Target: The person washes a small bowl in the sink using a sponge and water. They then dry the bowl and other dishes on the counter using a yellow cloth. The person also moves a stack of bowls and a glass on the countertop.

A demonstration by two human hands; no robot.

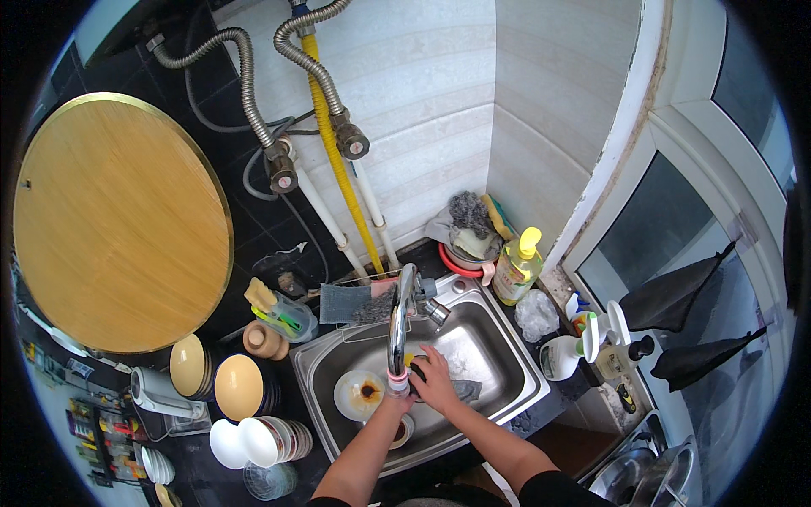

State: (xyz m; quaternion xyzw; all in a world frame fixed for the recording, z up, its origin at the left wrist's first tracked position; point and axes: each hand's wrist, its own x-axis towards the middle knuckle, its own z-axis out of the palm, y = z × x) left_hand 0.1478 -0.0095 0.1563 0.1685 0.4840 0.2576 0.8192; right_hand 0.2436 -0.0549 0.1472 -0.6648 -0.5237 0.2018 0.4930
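Note:
Both my hands are in the steel sink [515, 391], close together by the tap [397, 338]. My right hand [438, 382] has its fingers curled around a small dark thing, with a bit of yellow beside it; I cannot make out its kind. Just below the tap's spout is my left hand [404, 406], its fingers mostly hidden behind the spout. Left of it lies a white bowl [345, 394] with brown residue inside. A smaller bowl [409, 429] shows partly under my left wrist. Right of my right hand is a grey cloth [467, 389].
Stacked bowls [239, 386] stand left of the sink, near a round wooden board [122, 224]. A wire rack [346, 302] with sponges sits behind the tap. A yellow-capped soap bottle [517, 270] and a white spray bottle [559, 357] stand along the right side.

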